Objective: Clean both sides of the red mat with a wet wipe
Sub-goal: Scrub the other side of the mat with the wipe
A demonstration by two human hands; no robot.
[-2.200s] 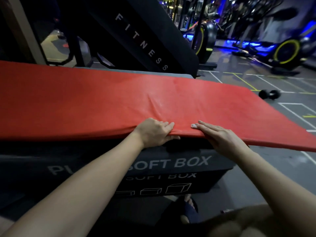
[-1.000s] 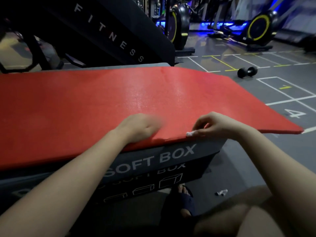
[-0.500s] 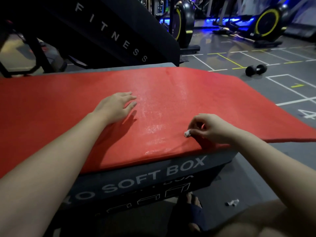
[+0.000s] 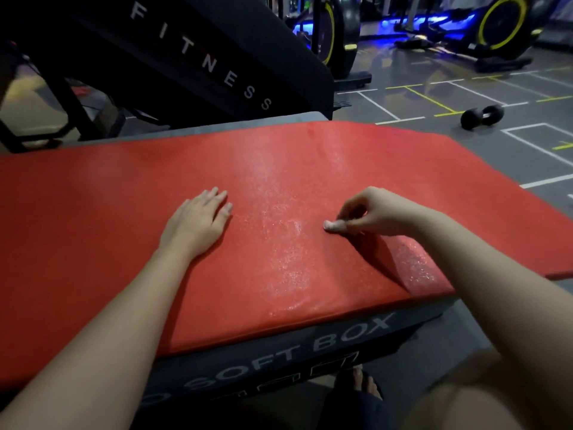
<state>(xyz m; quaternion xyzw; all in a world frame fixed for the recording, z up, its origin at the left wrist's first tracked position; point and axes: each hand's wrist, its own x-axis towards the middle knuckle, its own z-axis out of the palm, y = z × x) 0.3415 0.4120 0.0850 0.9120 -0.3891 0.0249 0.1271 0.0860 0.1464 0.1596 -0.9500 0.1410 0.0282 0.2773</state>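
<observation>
The red mat [image 4: 279,169] lies flat on a dark soft box [image 4: 279,358], its right end overhanging the box. A wet sheen runs down the mat's middle. My left hand [image 4: 197,223] rests palm down on the mat, fingers slightly apart, holding nothing. My right hand [image 4: 375,212] pinches a small balled-up white wet wipe [image 4: 333,225] and presses it onto the mat to the right of the wet strip.
A black slanted panel marked FITNESS [image 4: 201,57] rises behind the box. A black dumbbell [image 4: 482,117] lies on the lined grey floor at the right. Exercise bikes [image 4: 502,23] stand at the back. My sandalled foot [image 4: 359,386] is below the box front.
Both hands left the mat's near edge. The left hand moved up onto the mat and lies flat. The right hand, pinching the wipe, slid further onto the mat.
</observation>
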